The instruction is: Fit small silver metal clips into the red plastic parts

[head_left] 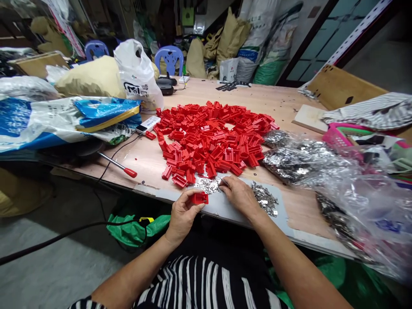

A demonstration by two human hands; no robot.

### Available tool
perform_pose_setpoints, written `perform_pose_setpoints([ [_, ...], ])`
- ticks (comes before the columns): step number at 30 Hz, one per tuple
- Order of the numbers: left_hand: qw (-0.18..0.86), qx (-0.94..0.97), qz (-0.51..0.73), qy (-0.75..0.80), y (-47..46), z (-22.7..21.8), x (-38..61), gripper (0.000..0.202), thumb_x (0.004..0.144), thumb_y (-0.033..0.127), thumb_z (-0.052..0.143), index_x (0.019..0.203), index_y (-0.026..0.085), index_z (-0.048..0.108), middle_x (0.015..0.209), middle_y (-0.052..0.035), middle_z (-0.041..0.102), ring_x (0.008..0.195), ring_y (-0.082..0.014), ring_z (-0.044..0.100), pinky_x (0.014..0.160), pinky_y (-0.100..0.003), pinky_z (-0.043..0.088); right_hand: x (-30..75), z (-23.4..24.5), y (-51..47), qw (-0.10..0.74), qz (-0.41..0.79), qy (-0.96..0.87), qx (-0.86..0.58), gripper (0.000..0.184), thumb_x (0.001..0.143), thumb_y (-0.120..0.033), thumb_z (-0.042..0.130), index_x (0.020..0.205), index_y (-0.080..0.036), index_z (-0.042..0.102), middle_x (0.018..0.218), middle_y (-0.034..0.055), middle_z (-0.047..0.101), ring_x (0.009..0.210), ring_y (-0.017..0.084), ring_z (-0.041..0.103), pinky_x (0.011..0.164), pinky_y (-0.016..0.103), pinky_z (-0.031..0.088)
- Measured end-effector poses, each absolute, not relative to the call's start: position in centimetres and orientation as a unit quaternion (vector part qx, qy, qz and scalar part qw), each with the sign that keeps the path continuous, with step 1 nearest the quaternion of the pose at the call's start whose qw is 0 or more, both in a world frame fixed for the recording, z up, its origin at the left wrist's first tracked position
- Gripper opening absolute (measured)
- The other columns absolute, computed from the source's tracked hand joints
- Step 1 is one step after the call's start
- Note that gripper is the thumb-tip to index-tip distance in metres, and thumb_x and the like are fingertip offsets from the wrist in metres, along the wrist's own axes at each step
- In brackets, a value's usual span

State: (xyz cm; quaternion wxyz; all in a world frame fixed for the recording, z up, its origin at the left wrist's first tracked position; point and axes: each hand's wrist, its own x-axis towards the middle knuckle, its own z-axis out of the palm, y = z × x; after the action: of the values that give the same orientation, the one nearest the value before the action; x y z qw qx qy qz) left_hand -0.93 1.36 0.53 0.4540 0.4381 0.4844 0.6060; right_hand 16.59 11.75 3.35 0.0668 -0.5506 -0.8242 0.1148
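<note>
My left hand is closed around a small red plastic housing, held just above the table's front edge. My right hand rests on a grey mat, its fingertips pinched at a little heap of small shiny metal pieces. What the fingers hold is too small to make out. More metal pieces lie to the right of that hand. A big pile of the same red housings covers the wooden table just beyond both hands.
Clear plastic bags of metal parts crowd the right side, with a pink basket behind. A red-tipped tool, a cable, blue-and-white sacks and a white bag lie at the left. Blue chairs and sacks stand beyond.
</note>
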Motion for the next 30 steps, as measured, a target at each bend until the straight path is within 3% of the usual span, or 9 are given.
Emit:
perform_pose_setpoints([
  [7, 0.407, 0.483, 0.583, 0.511, 1.1, 0.3, -0.8, 0.030, 0.078, 0.025, 0.068, 0.108, 0.019, 0.064, 0.105, -0.0059, 0.068, 0.097, -0.0192, 0.065, 0.093, -0.033, 0.049, 16.9, 3.1, 11.5, 0.108, 0.111, -0.830, -0.535, 0.004, 0.084, -0.023, 0.054, 0.082, -0.022, 0.058, 0.086, 0.0041, 0.062, 0.077, 0.018, 0.057, 0.064, 0.028, 0.035],
  [12, 0.410, 0.484, 0.575, 0.517, 1.0, 0.3, -0.7, 0.031, 0.077, 0.026, 0.069, 0.107, 0.019, 0.064, 0.104, -0.0058, 0.069, 0.095, -0.0193, 0.066, 0.090, -0.031, 0.051, 17.2, 2.8, 11.2, 0.149, 0.175, -0.811, -0.538, 0.003, 0.083, -0.024, 0.053, 0.086, -0.022, 0.052, 0.080, 0.0024, 0.064, 0.071, 0.018, 0.058, 0.063, 0.027, 0.037],
  [18, 0.413, 0.488, 0.571, 0.514, 0.9, 0.1, -0.4, 0.031, 0.077, 0.027, 0.070, 0.107, 0.020, 0.064, 0.103, -0.0047, 0.069, 0.093, -0.0183, 0.066, 0.087, -0.029, 0.052, 17.4, 2.8, 10.5, 0.182, 0.217, -0.810, -0.513, 0.007, 0.085, -0.024, 0.049, 0.083, -0.022, 0.056, 0.087, 0.0042, 0.066, 0.080, 0.019, 0.060, 0.072, 0.030, 0.040],
  [21, 0.388, 0.506, 0.562, 0.526, 0.8, 0.1, -0.4, 0.031, 0.077, 0.028, 0.070, 0.107, 0.020, 0.064, 0.102, -0.0053, 0.069, 0.090, -0.0187, 0.067, 0.085, -0.030, 0.053, 17.2, 3.2, 9.7, 0.238, 0.304, -0.758, -0.525, 0.010, 0.084, -0.029, 0.052, 0.080, -0.022, 0.057, 0.078, 0.0016, 0.063, 0.069, 0.017, 0.056, 0.066, 0.029, 0.040],
  [26, 0.317, 0.544, 0.550, 0.549, 0.6, 0.3, -0.1, 0.031, 0.075, 0.029, 0.072, 0.105, 0.021, 0.066, 0.101, -0.0057, 0.070, 0.093, -0.0210, 0.067, 0.086, -0.032, 0.053, 16.0, 3.3, 7.5, 0.303, 0.567, -0.594, -0.483, 0.026, 0.078, -0.045, 0.061, 0.081, -0.019, 0.055, 0.065, -0.0039, 0.050, 0.049, 0.009, 0.040, 0.048, 0.024, 0.032],
  [30, 0.302, 0.558, 0.544, 0.549, 0.5, 0.5, 0.1, 0.031, 0.076, 0.028, 0.071, 0.106, 0.022, 0.066, 0.100, -0.0056, 0.070, 0.090, -0.0202, 0.067, 0.084, -0.031, 0.054, 15.5, 2.7, 6.5, 0.320, 0.573, -0.585, -0.475, 0.028, 0.078, -0.047, 0.063, 0.079, -0.019, 0.056, 0.059, -0.0057, 0.045, 0.050, 0.008, 0.036, 0.047, 0.023, 0.030],
])
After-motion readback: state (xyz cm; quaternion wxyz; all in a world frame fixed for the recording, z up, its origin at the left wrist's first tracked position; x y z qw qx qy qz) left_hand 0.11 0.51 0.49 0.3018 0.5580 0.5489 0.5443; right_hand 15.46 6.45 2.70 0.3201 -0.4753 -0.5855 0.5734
